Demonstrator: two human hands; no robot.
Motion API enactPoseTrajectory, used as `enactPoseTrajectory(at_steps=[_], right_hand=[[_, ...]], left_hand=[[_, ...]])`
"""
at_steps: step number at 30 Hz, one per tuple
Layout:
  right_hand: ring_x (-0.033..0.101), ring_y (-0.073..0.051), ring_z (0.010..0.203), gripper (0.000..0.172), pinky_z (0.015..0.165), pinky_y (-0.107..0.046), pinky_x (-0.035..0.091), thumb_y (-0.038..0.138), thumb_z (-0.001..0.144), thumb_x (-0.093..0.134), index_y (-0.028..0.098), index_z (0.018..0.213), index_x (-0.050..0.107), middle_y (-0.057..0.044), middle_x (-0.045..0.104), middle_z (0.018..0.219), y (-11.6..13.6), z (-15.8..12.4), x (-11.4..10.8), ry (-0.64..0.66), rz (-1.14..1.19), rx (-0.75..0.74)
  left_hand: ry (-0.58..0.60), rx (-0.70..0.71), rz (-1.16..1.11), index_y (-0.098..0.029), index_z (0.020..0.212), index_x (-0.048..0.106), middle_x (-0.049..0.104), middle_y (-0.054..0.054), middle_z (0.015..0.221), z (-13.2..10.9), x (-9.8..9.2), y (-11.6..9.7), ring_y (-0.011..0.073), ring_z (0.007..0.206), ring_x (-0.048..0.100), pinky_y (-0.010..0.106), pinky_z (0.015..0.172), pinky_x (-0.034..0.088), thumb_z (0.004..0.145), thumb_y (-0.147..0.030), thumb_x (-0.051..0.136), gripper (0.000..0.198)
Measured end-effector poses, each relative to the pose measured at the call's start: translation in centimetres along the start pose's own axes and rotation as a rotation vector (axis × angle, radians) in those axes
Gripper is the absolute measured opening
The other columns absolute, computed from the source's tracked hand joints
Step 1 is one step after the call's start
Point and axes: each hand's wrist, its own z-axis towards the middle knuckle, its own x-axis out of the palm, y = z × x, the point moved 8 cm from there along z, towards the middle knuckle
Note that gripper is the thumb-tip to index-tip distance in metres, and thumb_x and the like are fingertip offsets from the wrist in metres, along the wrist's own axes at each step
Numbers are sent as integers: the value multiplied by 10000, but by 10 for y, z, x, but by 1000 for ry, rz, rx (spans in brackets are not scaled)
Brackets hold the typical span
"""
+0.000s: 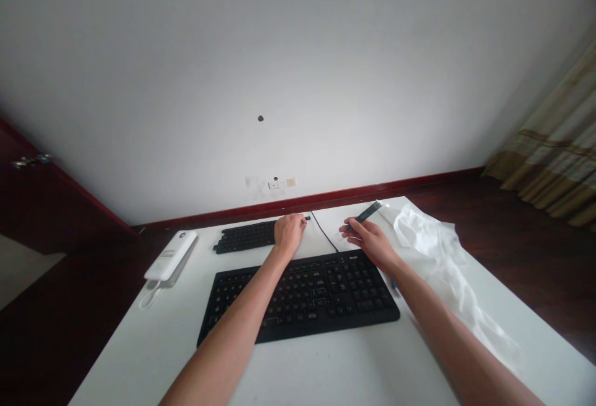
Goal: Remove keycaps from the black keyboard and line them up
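A full-size black keyboard (307, 297) lies in the middle of the white table (326, 369). Behind it lies a second, smaller black keyboard (242, 236). My left hand (288, 233) rests with curled fingers on the right end of that small keyboard, gripping it. Just beyond the big keyboard's far right corner, my right hand (367, 238) pinches a thin dark stick-like tool (367, 212) that points away to the right. A black cable (323, 232) runs between my two hands.
A white power bank (171, 256) with a looped white cord sits at the table's left. Crumpled clear plastic wrapping (442, 263) trails along the right side. A white wall, red skirting, dark floor and a curtain at right surround the table.
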Motion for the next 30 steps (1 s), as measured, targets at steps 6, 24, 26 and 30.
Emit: enactPoseTrajectory(at_steps=[6, 24, 26, 30], right_hand=[[744, -190, 836, 399, 709, -258, 596, 539, 842, 823, 186, 999, 723, -108, 795, 959, 0, 1, -1, 10, -2, -12], [786, -226, 858, 365, 810, -309, 659, 447, 815, 873, 167, 1019, 760, -99, 801, 927, 21, -22, 23, 260, -157, 44], [782, -224, 890, 345, 831, -304, 652, 453, 818, 864, 168, 976, 754, -88, 799, 919, 25, -26, 26, 300, -200, 52], [777, -220, 879, 332, 814, -302, 655, 452, 806, 868, 170, 925, 741, -80, 793, 891, 29, -27, 22, 280, -256, 50]], left_hand=[[-9, -9, -18, -267, 1029, 774, 776, 31, 1052, -1, -9, -3, 211, 971, 698, 310, 874, 481, 960, -261, 703, 99], [-34, 196, -247, -231, 1197, 646, 645, 70, 1144, -131, -10, -77, 282, 1099, 607, 427, 981, 519, 834, -473, 835, 475], [-30, 206, -231, -234, 1206, 648, 642, 77, 1146, -132, -9, -78, 292, 1095, 607, 442, 974, 516, 832, -496, 832, 492], [-25, 204, -219, -230, 1203, 659, 647, 85, 1143, -134, -7, -81, 301, 1094, 608, 461, 964, 502, 826, -524, 831, 508]])
